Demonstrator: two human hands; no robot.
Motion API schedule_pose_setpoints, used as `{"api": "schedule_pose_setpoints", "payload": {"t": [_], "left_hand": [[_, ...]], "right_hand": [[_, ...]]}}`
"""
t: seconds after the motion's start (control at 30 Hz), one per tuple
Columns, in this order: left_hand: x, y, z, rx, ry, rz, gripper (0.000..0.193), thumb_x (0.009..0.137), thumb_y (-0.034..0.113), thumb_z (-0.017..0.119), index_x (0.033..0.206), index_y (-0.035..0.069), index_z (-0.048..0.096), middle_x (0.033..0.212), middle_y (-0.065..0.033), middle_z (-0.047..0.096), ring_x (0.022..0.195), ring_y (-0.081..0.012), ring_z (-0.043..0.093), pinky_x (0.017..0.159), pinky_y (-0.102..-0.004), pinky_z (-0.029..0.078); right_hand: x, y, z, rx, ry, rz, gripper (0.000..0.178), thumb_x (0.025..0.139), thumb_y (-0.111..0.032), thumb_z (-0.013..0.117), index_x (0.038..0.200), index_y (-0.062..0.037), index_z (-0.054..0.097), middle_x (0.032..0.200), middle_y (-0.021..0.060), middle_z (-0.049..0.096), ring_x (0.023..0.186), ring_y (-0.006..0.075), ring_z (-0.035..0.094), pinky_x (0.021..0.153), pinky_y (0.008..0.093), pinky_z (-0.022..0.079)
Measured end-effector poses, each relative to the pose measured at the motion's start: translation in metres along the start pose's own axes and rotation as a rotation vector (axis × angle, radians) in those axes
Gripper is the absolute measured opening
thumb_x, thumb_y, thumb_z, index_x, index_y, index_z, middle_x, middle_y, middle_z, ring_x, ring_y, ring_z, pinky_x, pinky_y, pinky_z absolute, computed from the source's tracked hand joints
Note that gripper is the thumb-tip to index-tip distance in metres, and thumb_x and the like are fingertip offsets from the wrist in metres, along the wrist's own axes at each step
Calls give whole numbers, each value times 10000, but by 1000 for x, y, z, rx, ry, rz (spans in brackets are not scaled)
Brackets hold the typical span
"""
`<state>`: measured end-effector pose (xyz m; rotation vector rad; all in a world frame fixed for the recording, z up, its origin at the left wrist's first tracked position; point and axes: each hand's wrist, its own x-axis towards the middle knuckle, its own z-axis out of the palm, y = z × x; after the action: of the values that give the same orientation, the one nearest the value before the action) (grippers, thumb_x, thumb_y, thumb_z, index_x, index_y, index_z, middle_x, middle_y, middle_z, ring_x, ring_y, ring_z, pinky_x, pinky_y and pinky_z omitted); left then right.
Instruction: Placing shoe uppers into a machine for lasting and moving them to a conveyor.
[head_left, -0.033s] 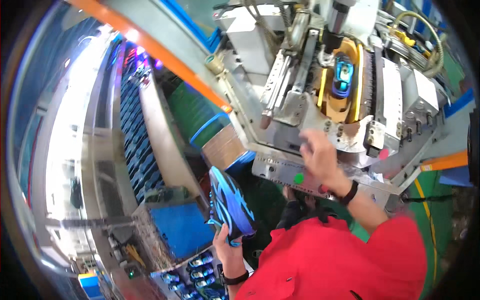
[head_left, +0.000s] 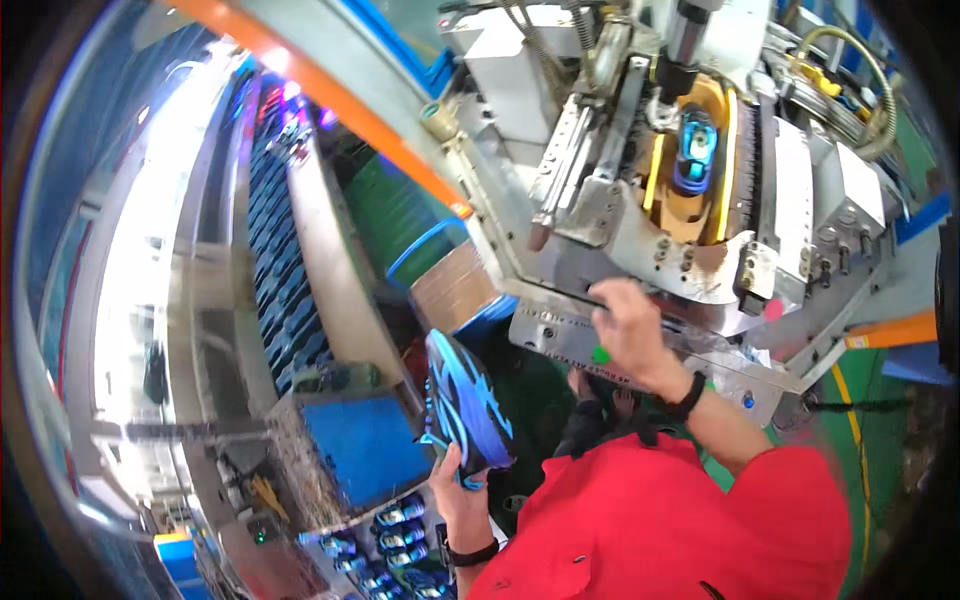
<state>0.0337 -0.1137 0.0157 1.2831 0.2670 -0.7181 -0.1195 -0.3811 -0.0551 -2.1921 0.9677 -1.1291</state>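
Observation:
A blue and black shoe upper (head_left: 468, 400) with light-blue trim is gripped at its lower end by my left hand (head_left: 462, 500), left of my body. Toe or heel I cannot tell. My right hand (head_left: 632, 335) hovers by the metal front edge (head_left: 545, 335) of the machine, fingers loosely bent and apart, holding nothing I can see. Beyond it, another blue shoe upper (head_left: 695, 150) sits in the machine's cradle between yellow-edged side pieces (head_left: 722, 190).
To the left runs a conveyor (head_left: 285, 270) with dark wavy slats. Several blue shoe uppers (head_left: 402, 535) lie on a pale surface at lower left, near a blue panel (head_left: 365, 450). A cardboard-lined blue bin (head_left: 455, 290) stands beyond the held upper. An orange bar (head_left: 340, 110) crosses upper left.
My right hand has drawn slightly nearer to me, its fingers more bent. The view has shifted a little. My left hand keeps its hold on the shoe upper.

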Motion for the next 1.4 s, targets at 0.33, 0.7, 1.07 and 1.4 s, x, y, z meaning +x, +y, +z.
{"api": "schedule_pose_setpoints", "payload": {"t": [0.33, 0.7, 1.07, 1.4], "left_hand": [[-68, -17, -59, 24, 130, -59, 215, 898, 181, 630, 1012, -1, 644, 951, -72, 691, 810, -160, 659, 656, -260, 496], [-105, -56, -254, -538, 715, 158, 97, 866, 86, 654, 891, -7, 643, 874, -121, 675, 786, -240, 686, 686, -384, 571], [5, -82, -588, -438, 1175, 433, 274, 683, 109, 791, 845, -4, 602, 813, -56, 632, 694, -177, 596, 643, -332, 500], [105, -106, -678, 449, 1439, -162, 524, 632, 170, 745, 1073, -12, 528, 1063, -245, 645, 979, -407, 632, 877, -450, 502]], "right_hand": [[-94, 102, 114, -176, -440, -17, 193, 834, -82, 577, 1022, -81, 621, 1017, 146, 604, 968, 353, 586, 814, 442, 500], [-93, 146, 127, -219, -451, -259, 197, 899, -122, 557, 1057, -18, 610, 1023, 166, 609, 971, 338, 581, 872, 402, 451], [-31, 84, 151, -185, -438, 89, 317, 897, -254, 609, 1091, -3, 623, 993, 173, 675, 920, 296, 646, 811, 388, 492], [48, -269, 293, 291, -544, -394, 157, 845, -18, 608, 999, 5, 628, 883, 104, 642, 858, 165, 621, 728, 301, 516]]}}
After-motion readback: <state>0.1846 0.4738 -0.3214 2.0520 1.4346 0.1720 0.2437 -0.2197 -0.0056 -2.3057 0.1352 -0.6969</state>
